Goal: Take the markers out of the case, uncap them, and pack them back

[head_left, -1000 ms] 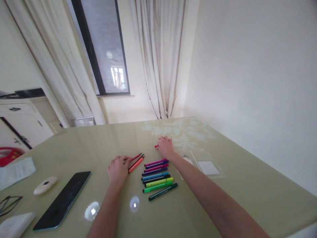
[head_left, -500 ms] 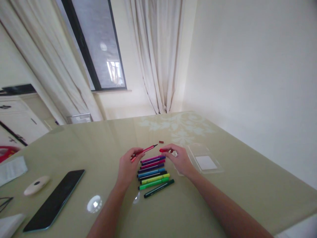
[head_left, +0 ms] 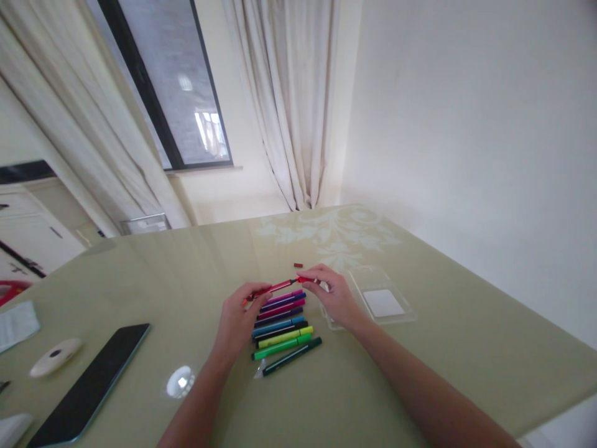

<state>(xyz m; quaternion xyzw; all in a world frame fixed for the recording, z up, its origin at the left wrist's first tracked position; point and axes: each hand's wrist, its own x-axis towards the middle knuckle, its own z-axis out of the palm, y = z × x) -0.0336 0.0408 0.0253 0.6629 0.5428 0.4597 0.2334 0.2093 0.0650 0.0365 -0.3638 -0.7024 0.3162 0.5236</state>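
Observation:
My left hand point(head_left: 237, 317) is closed on a red marker point(head_left: 280, 286), its dark tip pointing right. A second pen-like end shows at these fingers, partly hidden. Between thumb and fingertips, my right hand point(head_left: 336, 295) pinches a red marker cap point(head_left: 302, 279), its mouth at the marker's tip. I cannot tell whether the tip has entered the cap. Below the hands lies a row of capped markers, among them a pink one point(head_left: 282, 307), a yellow one point(head_left: 285, 337), a bright green one point(head_left: 282, 347) and a dark green one point(head_left: 292, 357). A small brownish-red cap point(head_left: 298, 266) lies beyond them.
A clear plastic case point(head_left: 405, 314) with a white card point(head_left: 383, 303) lies behind my right wrist. Left on the glossy table point(head_left: 466, 348) are a dark phone-like slab point(head_left: 91, 386), a white oval object point(head_left: 56, 358) and a folded pale cloth point(head_left: 18, 325).
The red cap in my right hand and the marker's tip, apart before, have come together. The marker now lies flatter. The view has shifted slightly right.

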